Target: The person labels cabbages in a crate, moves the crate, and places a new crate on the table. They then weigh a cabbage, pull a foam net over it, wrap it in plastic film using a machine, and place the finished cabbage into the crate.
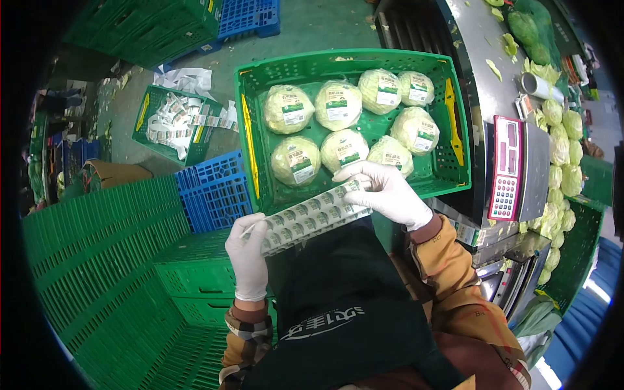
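A strip of printed labels (311, 218) stretches in front of my dark apron, between my two white-gloved hands. Its left end is pinched by my left hand (248, 253), fingers closed. At the strip's right end my right hand (383, 195) is closed on it, thumb and fingers together near the upper corner. Just beyond, a green crate (351, 57) holds several wrapped round cabbages (286, 109), each with a label on its front. The cabbage nearest my right hand (392, 155) is partly covered by that hand.
A scale (506, 169) stands on the metal table (478, 71) at right, with more cabbages (559, 146) beyond it. A smaller green crate (138, 123) of label strips sits on the floor at left. Stacked green crates (117, 253) and a blue pallet (214, 188) flank my left side.
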A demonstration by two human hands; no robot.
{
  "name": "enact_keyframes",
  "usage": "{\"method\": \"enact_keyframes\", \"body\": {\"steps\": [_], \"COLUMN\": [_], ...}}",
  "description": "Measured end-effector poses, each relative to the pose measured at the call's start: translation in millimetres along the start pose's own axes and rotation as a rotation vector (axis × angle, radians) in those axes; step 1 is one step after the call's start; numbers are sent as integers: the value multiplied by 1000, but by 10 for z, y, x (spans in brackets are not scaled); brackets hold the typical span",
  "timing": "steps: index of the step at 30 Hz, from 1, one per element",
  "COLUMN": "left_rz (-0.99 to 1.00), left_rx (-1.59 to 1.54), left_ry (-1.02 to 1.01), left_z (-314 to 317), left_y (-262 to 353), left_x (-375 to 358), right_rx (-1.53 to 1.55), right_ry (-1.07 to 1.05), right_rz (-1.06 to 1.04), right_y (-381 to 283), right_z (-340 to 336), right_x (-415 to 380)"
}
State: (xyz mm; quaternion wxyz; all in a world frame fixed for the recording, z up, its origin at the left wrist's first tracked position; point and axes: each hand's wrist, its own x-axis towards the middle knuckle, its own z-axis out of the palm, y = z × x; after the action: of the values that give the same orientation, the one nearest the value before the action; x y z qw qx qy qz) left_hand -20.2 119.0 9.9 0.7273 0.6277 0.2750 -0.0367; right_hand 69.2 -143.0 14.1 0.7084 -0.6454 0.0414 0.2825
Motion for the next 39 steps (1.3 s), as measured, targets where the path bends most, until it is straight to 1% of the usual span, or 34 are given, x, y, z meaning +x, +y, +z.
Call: {"method": "enact_keyframes", "body": {"steps": [1, 2, 4, 8, 10, 11, 13, 14, 16, 17, 18, 19, 20, 21, 22, 24, 25, 26, 28, 29, 31, 32, 33, 34, 35, 36, 37, 38, 39], "left_rz": [-1, -4, -2, 26, 36, 26, 15, 19, 24, 22, 18, 18, -86, -189, -191, -355, -403, -405, -565, -568, -603, -607, -527, -448, -412, -414, -414, -414, -404], "left_rx": [2, -21, -44, -34, -11, 29, 73, 86, 100, 70, 40, 39, -48, -135, -136, -212, -234, -234, -347, -347, -396, -397, -349, -301, -282, -284, -284, -283, -276], "left_ry": [-4, -6, -12, -13, -28, -31, -38, -45, -61, -60, -59, -68, -95, -121, -126, -182, -201, -202, -109, -109, 0, 0, 10, 20, 17, 15, 26, 37, 36], "left_z": [-5, -10, 3, 34, 41, 32, 20, 21, 31, 42, 51, 48, 32, 19, 9, -22, -49, -43, -26, -26, -51, -101, -178, -248, -294, -313, -326, -335, -326], "left_y": [3, 8, 22, 98, 153, 177, 194, 188, 192, 191, 186, 181, 172, 154, 133, 81, 51, 14, -45, -58, -82, -113, -162, -203, -230, -246, -258, -265, -262], "left_x": [-2, -6, -2, -11, -11, -11, -11, -5, 10, 14, 18, 29, 42, 54, 63, 86, 100, 104, 113, 117, 133, 139, 146, 142, 131, 119, 109, 97, 75], "right_rx": [5, 6, -12, -130, -304, -303, -948, -949, -1295, -1354, -1360, -1383, -1404, -1404, -1408, -1360, -1348, -1349, -1198, -1198, -1531, -990, -806, -196, -159, -214, -378, -378, -514], "right_ry": [-14, -10, -22, -5, 22, 24, 80, 85, 9, 7, 15, 15, 13, -30, -27, -122, -136, -135, -48, -49, 82, 471, 574, 530, 492, 524, 545, 546, 545], "right_rz": [-75, -75, 63, 99, -222, -222, -711, -710, -893, -927, -922, -977, -1032, -1043, -1040, -1080, -1131, -1129, -1301, -1298, -570, -1085, -861, -353, -133, 17, 137, 138, 200], "right_y": [-17, -32, -59, -70, -19, -38, -109, -140, -192, -190, -183, -168, -144, -89, -49, 7, 30, 41, 25, -14, -218, 26, 144, 184, 386, 651, 936, 1114, 1191], "right_z": [10, 2, -24, -47, -55, -72, -121, -147, -204, -216, -228, -240, -265, -307, -337, -382, -416, -427, -415, -438, -475, -684, -864, -945, -1276, -1524, -1740, -1792, -1786], "right_x": [-17, -36, -55, -66, -45, -38, -10, -9, -19, -20, -25, -28, -31, -22, -6, 40, 52, 66, 105, 100, 98, 250, 376, 418, 510, 606, 680, 705, 711]}}
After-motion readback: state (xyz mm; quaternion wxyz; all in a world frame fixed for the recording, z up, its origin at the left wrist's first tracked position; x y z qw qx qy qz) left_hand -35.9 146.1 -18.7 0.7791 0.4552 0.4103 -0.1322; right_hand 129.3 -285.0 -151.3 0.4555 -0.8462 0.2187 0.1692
